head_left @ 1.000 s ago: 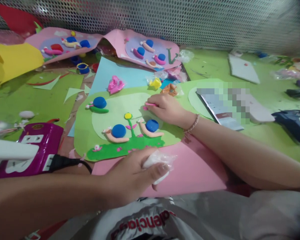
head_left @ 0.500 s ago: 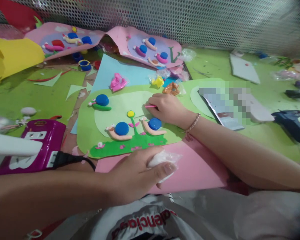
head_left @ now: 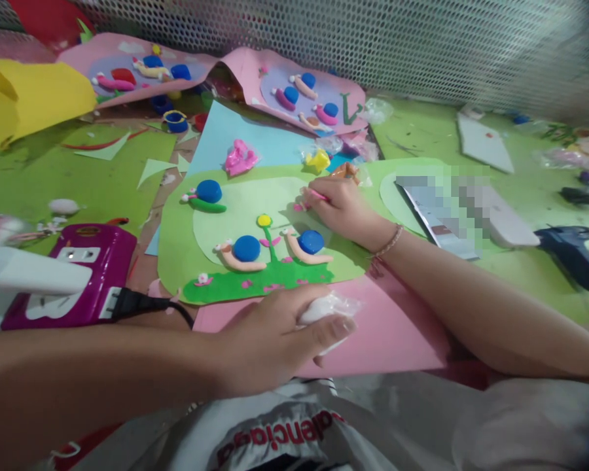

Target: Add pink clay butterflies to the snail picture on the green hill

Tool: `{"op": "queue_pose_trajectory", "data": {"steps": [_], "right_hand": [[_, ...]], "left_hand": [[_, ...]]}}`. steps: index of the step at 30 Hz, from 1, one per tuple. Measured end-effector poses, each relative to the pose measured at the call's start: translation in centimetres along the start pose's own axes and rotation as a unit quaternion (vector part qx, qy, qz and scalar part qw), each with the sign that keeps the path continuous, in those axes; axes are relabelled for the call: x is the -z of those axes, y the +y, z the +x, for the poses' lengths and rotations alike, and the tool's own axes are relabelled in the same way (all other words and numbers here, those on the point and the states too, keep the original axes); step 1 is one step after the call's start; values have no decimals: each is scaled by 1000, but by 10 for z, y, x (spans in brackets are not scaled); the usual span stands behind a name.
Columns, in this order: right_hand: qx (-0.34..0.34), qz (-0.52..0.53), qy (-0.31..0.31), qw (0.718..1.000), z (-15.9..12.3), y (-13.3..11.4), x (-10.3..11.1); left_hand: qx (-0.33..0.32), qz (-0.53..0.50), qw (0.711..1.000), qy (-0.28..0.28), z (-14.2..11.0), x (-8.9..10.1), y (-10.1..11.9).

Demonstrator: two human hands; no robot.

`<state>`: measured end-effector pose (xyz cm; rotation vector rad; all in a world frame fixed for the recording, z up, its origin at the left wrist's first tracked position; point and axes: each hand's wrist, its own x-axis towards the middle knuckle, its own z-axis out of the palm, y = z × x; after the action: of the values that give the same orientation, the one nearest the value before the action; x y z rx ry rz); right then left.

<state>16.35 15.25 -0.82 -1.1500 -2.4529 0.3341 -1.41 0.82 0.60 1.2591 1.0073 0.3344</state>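
My left hand (head_left: 275, 337) is closed around a clear plastic packet of white clay (head_left: 324, 311), held over the pink sheet (head_left: 392, 327). My right hand (head_left: 341, 206) rests on the green paper picture (head_left: 177, 242), its fingers pinching a small thin pink piece (head_left: 317, 195); whether it is clay or a tool I cannot tell. Small pink bits (head_left: 300, 207) lie by those fingertips. On the picture are a green clay snail (head_left: 211, 206) and two peach clay snails (head_left: 240, 263), all with blue shells. A yellow clay flower (head_left: 264, 221) stands between the peach ones.
Pink clay (head_left: 240, 158), yellow clay (head_left: 318, 159) and brown clay (head_left: 344, 171) lie behind the picture. A purple power strip (head_left: 120, 255) with a black plug is at left. A phone (head_left: 442, 219) and a dark glue gun (head_left: 572, 252) lie right. Finished-looking pink snail sheets (head_left: 233, 72) stand behind.
The view has shifted slightly. My right hand has turned and moved a little up, and pink bits now show by its fingertips. My left hand still holds the white clay packet.
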Motion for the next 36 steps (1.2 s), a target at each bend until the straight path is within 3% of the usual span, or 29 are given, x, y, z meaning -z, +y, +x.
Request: {"op": "queue_pose_trajectory", "data": {"steps": [5, 13, 19, 24, 28, 36], "right_hand": [[-25, 130, 77, 988, -2, 2, 5], [-81, 284, 53, 954, -4, 8, 5], [-22, 147, 59, 987, -2, 4, 5], [40, 39, 62, 996, -4, 8, -2], [95, 8, 58, 994, -6, 14, -3], [115, 4, 54, 992, -9, 13, -1]], "left_hand": [[-6, -13, 1000, 10, 1, -2, 2], [5, -32, 999, -8, 0, -1, -1], [23, -34, 999, -15, 0, 0, 4], [20, -44, 999, -21, 0, -1, 7], [11, -43, 999, -29, 1, -1, 7], [3, -45, 999, -21, 1, 0, 9]]}}
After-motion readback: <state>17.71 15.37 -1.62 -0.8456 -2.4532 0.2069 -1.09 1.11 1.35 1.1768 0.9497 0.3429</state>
